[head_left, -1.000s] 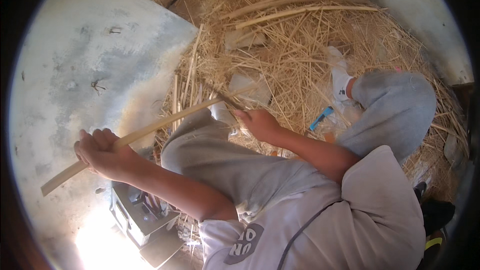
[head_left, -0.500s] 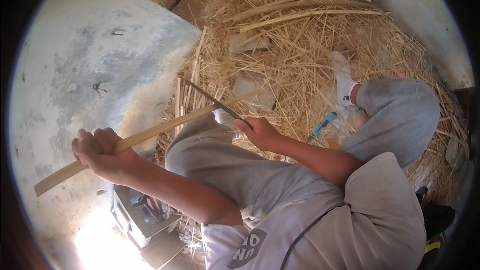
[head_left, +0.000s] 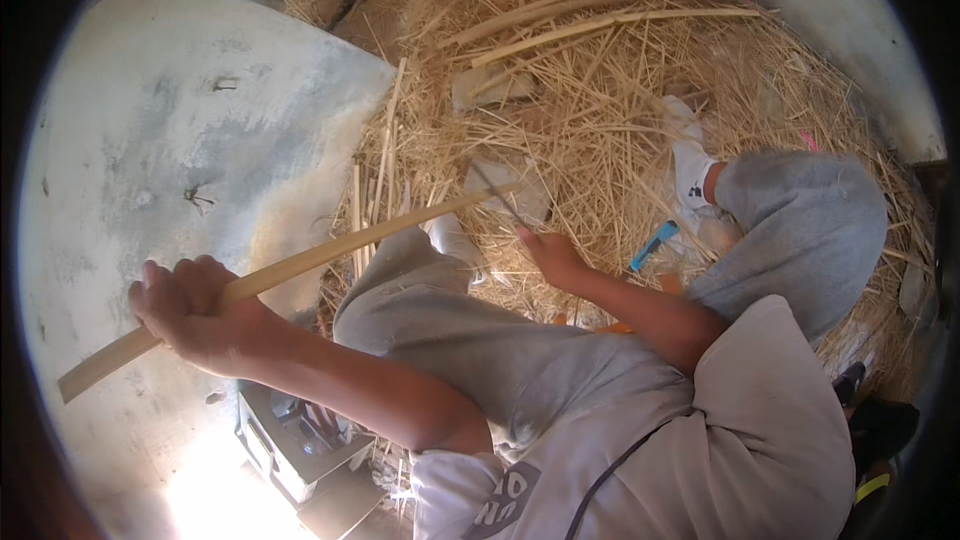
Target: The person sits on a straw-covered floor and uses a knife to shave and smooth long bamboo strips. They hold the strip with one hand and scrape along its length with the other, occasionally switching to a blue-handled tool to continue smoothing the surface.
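Stretching out in front, a floor of dry, straw-coloured slivers (head_left: 600, 140) meets a pale, blue-stained wall (head_left: 120, 140) at the left, and here's the action: a long, flat, pale-yellow wooden strip (head_left: 350, 244) slants over the bent, grey-trousered left knee (head_left: 400, 265), far end above the slivers, near end out against the wall. The left hand (head_left: 192, 308) is fisted around it; the right hand (head_left: 553, 258) is curled around a thin, dark blade (head_left: 510, 209) (any handle is hidden). And there's the change: half a second ago the blade crossed farther in; now it's right by the tip, so this stroke looks almost at its outer limit. Edges next: open air beyond the tip, while the wall seems close behind the left fist. A slim, bright-blue, plastic-looking tool (head_left: 653, 246) lies well apart from the blade.
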`<state>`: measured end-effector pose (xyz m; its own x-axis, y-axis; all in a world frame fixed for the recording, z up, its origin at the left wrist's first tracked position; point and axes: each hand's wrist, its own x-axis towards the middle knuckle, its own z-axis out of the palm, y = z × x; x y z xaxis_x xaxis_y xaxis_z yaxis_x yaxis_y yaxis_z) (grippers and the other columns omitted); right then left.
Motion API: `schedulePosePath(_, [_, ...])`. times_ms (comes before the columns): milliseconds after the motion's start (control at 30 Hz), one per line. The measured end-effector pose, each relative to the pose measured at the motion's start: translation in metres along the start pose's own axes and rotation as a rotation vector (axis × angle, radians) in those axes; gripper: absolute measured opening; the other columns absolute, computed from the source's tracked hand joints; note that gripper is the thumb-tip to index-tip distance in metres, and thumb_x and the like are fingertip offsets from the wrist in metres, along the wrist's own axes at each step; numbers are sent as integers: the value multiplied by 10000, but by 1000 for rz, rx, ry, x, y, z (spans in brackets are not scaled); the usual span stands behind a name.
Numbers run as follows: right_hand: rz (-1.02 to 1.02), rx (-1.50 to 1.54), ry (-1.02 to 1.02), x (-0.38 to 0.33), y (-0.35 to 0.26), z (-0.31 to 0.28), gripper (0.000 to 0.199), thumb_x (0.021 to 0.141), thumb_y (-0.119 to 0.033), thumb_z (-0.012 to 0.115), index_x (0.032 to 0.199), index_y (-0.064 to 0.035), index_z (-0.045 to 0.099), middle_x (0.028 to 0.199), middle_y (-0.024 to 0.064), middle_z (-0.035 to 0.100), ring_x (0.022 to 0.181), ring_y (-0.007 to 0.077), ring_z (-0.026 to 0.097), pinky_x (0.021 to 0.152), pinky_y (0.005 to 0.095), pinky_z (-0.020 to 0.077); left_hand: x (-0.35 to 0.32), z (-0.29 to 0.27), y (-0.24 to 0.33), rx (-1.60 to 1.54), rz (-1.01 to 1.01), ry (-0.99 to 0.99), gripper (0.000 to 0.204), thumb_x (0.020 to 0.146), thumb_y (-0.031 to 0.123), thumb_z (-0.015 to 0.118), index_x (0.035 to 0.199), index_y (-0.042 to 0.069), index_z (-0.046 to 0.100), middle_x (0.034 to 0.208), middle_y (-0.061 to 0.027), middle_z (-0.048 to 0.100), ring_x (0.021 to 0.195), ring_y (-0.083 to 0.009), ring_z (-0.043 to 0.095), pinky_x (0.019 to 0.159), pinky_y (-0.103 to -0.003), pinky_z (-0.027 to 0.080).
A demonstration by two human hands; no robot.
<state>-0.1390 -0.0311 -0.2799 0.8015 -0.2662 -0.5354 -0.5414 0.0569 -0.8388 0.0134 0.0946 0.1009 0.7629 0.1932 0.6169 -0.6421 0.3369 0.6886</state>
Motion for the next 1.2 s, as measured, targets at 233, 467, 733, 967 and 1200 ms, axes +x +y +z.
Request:
schedulePosePath(233, [-56, 117, -40, -5, -24, 13, 622, 1032, -508, 488, 703, 15, 556, 557, 53, 455, 547, 147, 397, 551, 382, 390, -2, -2, -2, 3, 2, 70, 395, 877, -48, 595, 642, 165, 359, 544, 60, 238, 459, -55, 173, 426, -251, 146])
schedulePosePath(467, [26, 124, -24, -4, -17, 22, 627, 1034, -511, 480, 647, -18, 489, 551, 39, 444, 520, 170, 405, 552, 383, 383, -10, -1, 1, -15, 36, -4, 448, 865, -85, 568, 644, 188, 289, 564, 59, 243, 459, -56, 162, 428, -246, 140])
schedulePosePath(733, [-4, 199, -97, 16, -5, 27, 704, 1014, -603, 442, 692, 9, 572, 553, 36, 434, 536, 144, 396, 549, 372, 392, -2, -7, 0, 11, 14, 61, 446, 881, -37, 581, 645, 195, 283, 556, 62, 219, 467, -53, 162, 446, -243, 148])
schedulePosePath(967, [-157, 34, -74, -11, -46, 18, 657, 1036, -539, 435, 778, 40, 609, 619, 146, 552, 581, 229, 526, 628, 414, 456, 2, -47, 0, 54, 11, 101, 450, 874, -5, 625, 648, 192, 290, 574, 65, 201, 478, -52, 181, 452, -248, 161])
schedulePosePath(1200, [-225, 89, -116, -10, -23, 27, 634, 1025, -548, 459, 765, 12, 603, 615, 129, 549, 553, 230, 516, 598, 401, 446, 7, -55, 1, 83, 20, 182, 424, 878, -1, 615, 649, 187, 313, 569, 68, 207, 475, -53, 178, 446, -249, 165])
